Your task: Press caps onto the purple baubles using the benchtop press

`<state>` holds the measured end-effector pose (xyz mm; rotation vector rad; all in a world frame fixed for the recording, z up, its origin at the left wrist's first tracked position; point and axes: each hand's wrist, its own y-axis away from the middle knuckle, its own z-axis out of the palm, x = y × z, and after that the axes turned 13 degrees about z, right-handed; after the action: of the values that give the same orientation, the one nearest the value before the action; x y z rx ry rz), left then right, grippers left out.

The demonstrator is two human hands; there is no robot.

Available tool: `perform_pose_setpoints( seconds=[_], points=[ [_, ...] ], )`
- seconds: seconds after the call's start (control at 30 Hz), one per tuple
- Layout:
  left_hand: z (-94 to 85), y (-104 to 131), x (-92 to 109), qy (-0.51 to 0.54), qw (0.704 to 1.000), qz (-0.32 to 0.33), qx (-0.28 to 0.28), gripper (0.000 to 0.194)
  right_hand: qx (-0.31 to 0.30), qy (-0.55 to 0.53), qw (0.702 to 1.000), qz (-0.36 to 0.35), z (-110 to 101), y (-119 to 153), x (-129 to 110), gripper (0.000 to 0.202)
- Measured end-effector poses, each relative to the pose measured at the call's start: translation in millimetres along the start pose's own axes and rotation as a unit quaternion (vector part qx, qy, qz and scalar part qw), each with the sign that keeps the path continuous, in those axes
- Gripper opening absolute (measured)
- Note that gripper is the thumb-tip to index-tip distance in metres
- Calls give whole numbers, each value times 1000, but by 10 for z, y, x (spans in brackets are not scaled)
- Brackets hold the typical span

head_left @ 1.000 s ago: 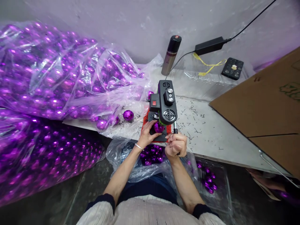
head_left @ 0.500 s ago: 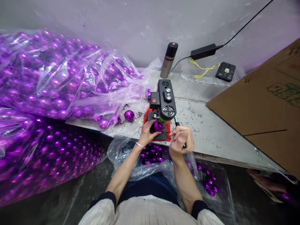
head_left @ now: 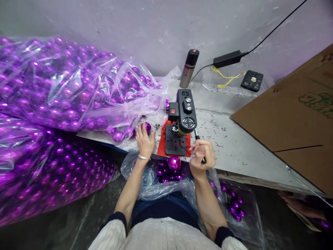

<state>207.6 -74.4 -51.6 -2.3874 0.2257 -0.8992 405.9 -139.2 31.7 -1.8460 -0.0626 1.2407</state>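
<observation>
My left hand (head_left: 145, 141) is at a shiny purple faceted ball (head_left: 148, 127) on the table, fingers apart, the fingertips over the ball's left side. Whether they press on it cannot be made out. My right hand (head_left: 202, 155) is wrapped round the lever handle (head_left: 204, 161) of a small black bench drill press (head_left: 186, 108). The press's slotted black base plate (head_left: 176, 147) bears no ball and lies on a red cloth (head_left: 162, 144). Just off the table's front edge is another purple ball (head_left: 174, 163), above the balls in the clear plastic bag (head_left: 156, 191) at my lap.
Big clear bags of purple balls (head_left: 52, 93) fill the left side. Behind the press stand a spray can (head_left: 189, 68), a black power adapter (head_left: 227, 59) and a dark phone-like object (head_left: 252, 81). A cardboard box (head_left: 293, 114) leans in from the right. Dark shavings litter the white table (head_left: 226, 152).
My left hand has let go of the ball under the drill and moved left to another ball. The released ball has dropped past the table's front edge. My right hand stays on the lever.
</observation>
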Motion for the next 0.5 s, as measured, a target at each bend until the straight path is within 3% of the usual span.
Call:
perform_pose_setpoints(
  seconds=[0.1, 0.27, 0.4, 0.47, 0.5],
  points=[
    [38, -340, -94, -46, 995, -75, -53, 57, -3, -9, 1000, 0, 7, 3, 6, 29],
    [34, -520, -144, -73, 982, -63, -160, 68, -15, -1, 1000, -6, -5, 21, 26, 29],
    [-65, -585, -201, 8, 987, -112, -115, 66, -10, 4, 1000, -3, -4, -22, -27, 30],
    [-111, -569, -179, 135, 974, -162, -86, 63, -6, 5, 1000, 6, 2, -75, -86, 32],
    [-125, -536, -143, 217, 954, -191, -81, 63, -5, 6, 1000, 9, 4, -107, -118, 33]
  ],
)
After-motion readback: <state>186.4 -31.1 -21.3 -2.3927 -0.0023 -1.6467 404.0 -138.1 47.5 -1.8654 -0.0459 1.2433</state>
